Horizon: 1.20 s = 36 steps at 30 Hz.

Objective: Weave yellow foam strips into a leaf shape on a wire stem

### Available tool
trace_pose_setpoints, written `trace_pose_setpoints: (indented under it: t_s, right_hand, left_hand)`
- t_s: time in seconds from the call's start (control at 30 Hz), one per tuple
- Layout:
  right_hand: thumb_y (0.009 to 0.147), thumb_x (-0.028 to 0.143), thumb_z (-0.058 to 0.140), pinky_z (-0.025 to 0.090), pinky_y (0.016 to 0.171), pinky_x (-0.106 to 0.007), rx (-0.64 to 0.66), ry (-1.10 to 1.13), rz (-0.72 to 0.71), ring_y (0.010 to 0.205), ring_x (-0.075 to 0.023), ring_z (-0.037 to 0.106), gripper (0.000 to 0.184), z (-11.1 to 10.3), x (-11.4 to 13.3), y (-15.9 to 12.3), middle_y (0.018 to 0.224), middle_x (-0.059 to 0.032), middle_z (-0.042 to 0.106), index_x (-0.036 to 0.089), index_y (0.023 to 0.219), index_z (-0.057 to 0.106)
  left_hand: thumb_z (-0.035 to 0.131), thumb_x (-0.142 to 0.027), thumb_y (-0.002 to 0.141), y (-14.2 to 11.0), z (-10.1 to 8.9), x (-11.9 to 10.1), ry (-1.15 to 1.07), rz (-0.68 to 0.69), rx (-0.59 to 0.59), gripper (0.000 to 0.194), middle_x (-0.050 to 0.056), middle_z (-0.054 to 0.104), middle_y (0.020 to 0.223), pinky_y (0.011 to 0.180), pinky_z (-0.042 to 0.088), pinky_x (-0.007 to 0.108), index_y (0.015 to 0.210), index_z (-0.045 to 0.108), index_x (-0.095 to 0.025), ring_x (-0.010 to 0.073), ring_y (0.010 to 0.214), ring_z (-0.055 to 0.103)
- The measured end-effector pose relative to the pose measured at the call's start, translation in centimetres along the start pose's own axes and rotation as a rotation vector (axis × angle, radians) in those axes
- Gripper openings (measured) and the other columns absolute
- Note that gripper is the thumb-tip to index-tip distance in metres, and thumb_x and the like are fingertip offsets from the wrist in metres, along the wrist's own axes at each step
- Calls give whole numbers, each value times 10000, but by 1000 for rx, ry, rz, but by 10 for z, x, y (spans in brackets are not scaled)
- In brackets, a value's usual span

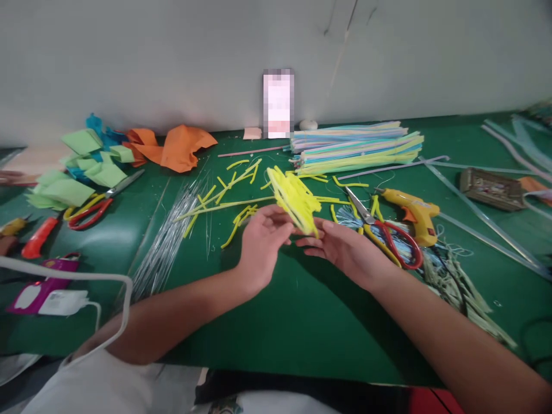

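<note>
My left hand point(261, 244) and my right hand point(345, 250) meet over the green table point(302, 322), both pinching the base of a bunch of looped yellow pipe cleaners point(295, 198) that fans upward from my fingertips. The fingers of both hands are closed on the bunch's lower end. Cut yellow pipe-cleaner pieces point(235, 198) lie scattered just beyond my left hand. Red-handled scissors point(386, 230) and a yellow glue gun point(414, 213) lie to the right of my right hand.
A stack of pastel pipe cleaners point(357, 149) lies at the back. Thin wires point(168, 241) lie left of my arm. Green, blue and orange paper point(103, 161), another pair of scissors point(99, 204) and a charger with cable point(60, 299) are at left. A small box point(491, 187) sits at right.
</note>
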State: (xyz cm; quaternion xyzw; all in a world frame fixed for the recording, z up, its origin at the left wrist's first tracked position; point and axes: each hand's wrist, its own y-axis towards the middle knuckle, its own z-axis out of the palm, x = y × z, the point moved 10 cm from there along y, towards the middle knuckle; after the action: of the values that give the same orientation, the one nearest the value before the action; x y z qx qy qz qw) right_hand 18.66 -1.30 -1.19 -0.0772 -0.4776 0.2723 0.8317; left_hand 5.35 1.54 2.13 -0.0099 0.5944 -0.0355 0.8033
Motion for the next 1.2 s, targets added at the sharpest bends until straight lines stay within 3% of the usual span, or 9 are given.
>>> trace_pose_setpoints:
  t_s: [0.17,0.27,0.37,0.5,0.63,0.7,0.8,0.93,1.2]
  right_hand:
    - [801,341,698,531,705,-222,-105,84,-35,765,-121,657,208,-16,4,4,890,-13,727,207,959,717]
    - [724,241,743,492,584,-200,-192,57,-86,614,-93,603,112,-24,10,2,746,22,665,199,798,672]
    - [707,231,725,466,531,-208,-251,34,-143,568,-91,578,108,-28,16,-2,746,21,644,191,769,646]
    - [701,246,713,450,498,-219,-282,-32,-194,538,-97,560,117,-31,22,-5,708,11,635,181,777,654]
    - [680,253,746,495,536,-252,-307,-133,-194,540,-118,588,154,-34,19,-2,690,12,650,185,788,660]
    - [687,267,752,501,544,-260,-286,-166,-183,542,-122,597,159,-33,17,0,700,7,665,185,787,659]
    - [698,281,753,501,544,-260,-264,-194,-165,543,-122,602,172,-31,15,1,726,-5,687,181,808,665]
    - [690,276,755,509,540,-257,-300,-200,-170,547,-125,603,187,-35,16,-1,714,1,686,182,823,662]
    - [705,276,731,507,537,-254,-309,-222,-164,543,-123,608,175,-37,16,1,714,0,683,176,827,656]
  left_hand:
    - [672,-145,702,-6,26,15,91,-123,243,166,33,703,804,586,475,244,865,660,-166,120,668,630]
    - [601,-94,678,4,1,27,93,-186,44,119,-7,622,653,533,437,227,767,651,-157,95,572,567]
    - [539,-57,641,15,-31,29,-23,-201,-188,188,-2,618,718,505,420,220,778,622,-156,87,569,547]
    - [564,-91,687,40,-60,-3,-47,-1,-301,214,20,635,849,542,444,231,876,609,-182,108,663,582]
    - [664,-229,803,38,-59,-83,260,648,-244,67,5,619,761,632,458,255,764,615,-204,115,699,569]
    - [588,-323,908,31,-45,-100,455,785,-149,384,-15,489,543,535,370,261,558,504,-189,95,538,465]
    - [554,-345,945,26,-26,-107,692,824,-29,527,-32,355,448,467,236,286,476,383,-176,75,439,330]
    - [517,-333,964,28,-16,-107,836,805,37,531,-26,389,446,465,237,288,474,391,-174,72,431,348]
    - [379,-352,1011,38,-14,-92,733,745,198,549,22,539,521,513,337,277,520,550,-175,95,497,467]
